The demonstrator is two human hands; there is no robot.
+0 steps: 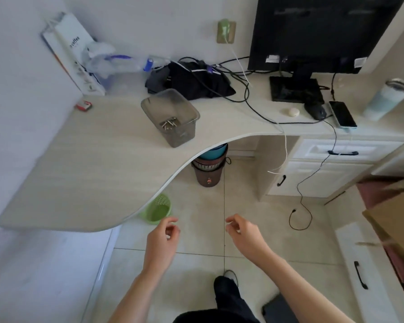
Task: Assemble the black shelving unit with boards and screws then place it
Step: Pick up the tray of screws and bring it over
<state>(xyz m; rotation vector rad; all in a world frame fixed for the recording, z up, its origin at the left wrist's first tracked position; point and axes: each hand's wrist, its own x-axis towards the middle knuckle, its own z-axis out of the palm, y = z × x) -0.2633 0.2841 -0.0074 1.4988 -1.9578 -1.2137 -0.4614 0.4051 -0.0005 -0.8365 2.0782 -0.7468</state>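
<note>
- The left hand and the right hand hang over the floor, fingers loosely curled, holding nothing.
- The screws lie in a clear plastic box on the desk, probably so they do not roll away.
- No black boards or shelving unit are visible (perhaps outside the view).
</note>
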